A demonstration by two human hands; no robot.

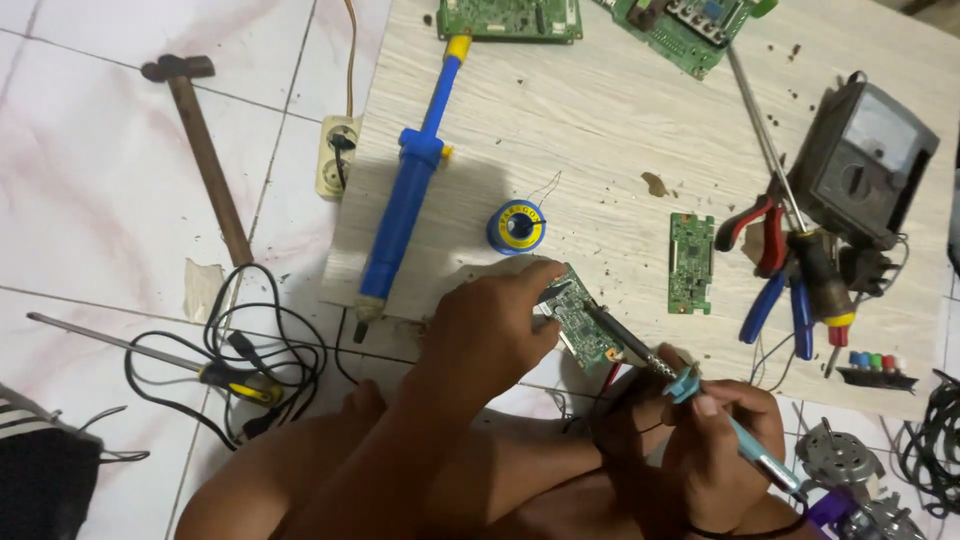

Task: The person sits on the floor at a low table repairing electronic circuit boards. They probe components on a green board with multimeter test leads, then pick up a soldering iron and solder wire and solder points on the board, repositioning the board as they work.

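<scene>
Right hand (715,430) gripping a soldering iron (690,385), left hand (495,325) pinching a small circuit board (580,320).
Soldering looks underway at the worktop (600,150) edge; next, tip steady on the joint. Solder spool (517,226) lies near.

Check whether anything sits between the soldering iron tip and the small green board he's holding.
Nothing visible does. The soldering iron in the right hand runs its tip straight onto the small green board, which the left hand grips at its near edge.
</scene>
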